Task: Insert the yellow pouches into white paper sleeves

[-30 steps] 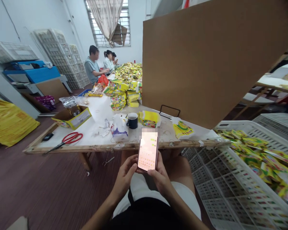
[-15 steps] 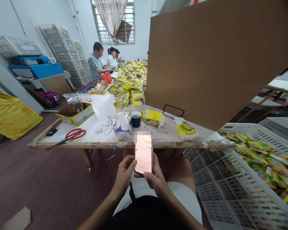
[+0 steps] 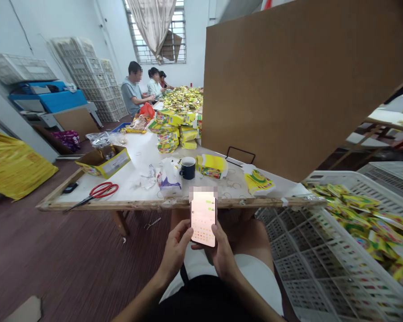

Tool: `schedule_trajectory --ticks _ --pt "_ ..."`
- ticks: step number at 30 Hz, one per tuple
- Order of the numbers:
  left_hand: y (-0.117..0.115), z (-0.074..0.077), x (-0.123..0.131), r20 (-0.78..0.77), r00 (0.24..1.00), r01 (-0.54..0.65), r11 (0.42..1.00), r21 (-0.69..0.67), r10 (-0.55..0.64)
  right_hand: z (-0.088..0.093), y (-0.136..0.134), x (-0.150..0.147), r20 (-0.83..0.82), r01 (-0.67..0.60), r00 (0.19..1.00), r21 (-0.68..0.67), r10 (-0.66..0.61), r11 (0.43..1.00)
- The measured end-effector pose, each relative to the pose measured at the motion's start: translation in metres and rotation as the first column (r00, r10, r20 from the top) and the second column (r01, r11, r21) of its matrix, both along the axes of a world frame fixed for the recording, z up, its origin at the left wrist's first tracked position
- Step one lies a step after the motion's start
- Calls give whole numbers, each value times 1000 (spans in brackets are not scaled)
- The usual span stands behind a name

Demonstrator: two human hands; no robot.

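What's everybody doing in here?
A seated person holds a lit phone in both hands, left hand and right hand, just in front of the table. On the table are a dark mug, red-handled scissors and some yellow packages; nobody is touching those. On the right, a white crate holds lots of yellow packets. Farther back, other people sit beside a big yellow pile.
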State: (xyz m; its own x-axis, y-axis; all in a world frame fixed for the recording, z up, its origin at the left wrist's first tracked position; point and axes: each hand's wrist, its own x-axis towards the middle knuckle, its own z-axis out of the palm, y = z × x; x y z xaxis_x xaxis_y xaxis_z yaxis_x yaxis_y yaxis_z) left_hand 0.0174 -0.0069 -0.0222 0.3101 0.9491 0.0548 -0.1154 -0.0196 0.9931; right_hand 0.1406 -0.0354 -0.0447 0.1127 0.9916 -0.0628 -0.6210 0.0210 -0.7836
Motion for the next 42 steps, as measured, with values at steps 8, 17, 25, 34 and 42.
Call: schedule_trajectory --ticks 8,17,25,34,42 --pt "3 -8 -1 -16 1000 -25 1000 -17 25 -2 -2 0 31 -8 999 -8 8 1000" --pt "3 -9 0 -21 999 -46 999 -19 45 -2 -5 -1 47 -24 999 9 23 1000" --pt "-1 -1 -1 -26 999 -33 999 3 33 2 -2 -2 -30 7 1000 -81 -9 997" --pt "-2 0 1 -23 1000 22 1000 2 -21 0 -2 -1 -16 47 999 -116 -50 992" --pt "-2 1 2 -29 999 40 999 13 -40 3 0 -1 28 71 997 -125 -68 990"
